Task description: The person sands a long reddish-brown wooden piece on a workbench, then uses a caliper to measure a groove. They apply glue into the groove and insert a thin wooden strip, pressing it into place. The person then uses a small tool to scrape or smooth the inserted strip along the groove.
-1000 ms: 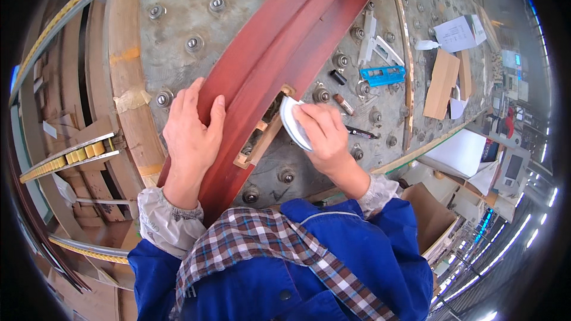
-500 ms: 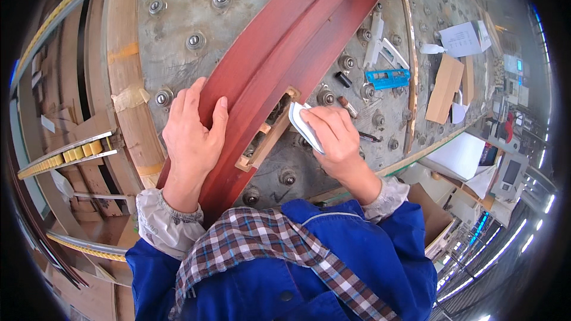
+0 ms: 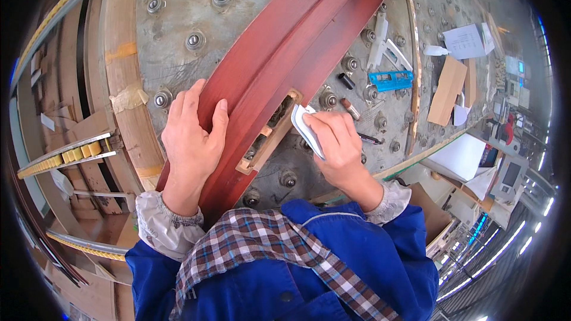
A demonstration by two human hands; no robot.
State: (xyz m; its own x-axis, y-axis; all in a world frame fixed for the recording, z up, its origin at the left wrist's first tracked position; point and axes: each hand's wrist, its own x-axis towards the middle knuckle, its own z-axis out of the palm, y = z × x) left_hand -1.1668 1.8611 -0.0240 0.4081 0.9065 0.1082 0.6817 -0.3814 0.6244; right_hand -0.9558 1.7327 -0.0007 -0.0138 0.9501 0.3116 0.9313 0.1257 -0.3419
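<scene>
Red-brown plank (image 3: 288,56), near part by bench (image 3: 165,71) L edge: prob. stiff, hvy; grip long sides. L hand (image 3: 193,131) laid on it, unclenched; R hand (image 3: 338,144) pinching white pad (image 3: 306,134).

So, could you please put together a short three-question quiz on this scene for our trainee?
1. True or false: the left hand touches the long, reddish-brown, wooden-looking board.
2. Multiple choice: the folded white sheet-like pad is held by (a) the left hand, (b) the right hand, (c) neither hand.
3. Fill in the blank: in the picture, the blue, rectangular, plastic-looking slotted piece lies on the grey metal-looking table, to the ____ of the board.

Key: 1. True; 2. b; 3. right.
</scene>
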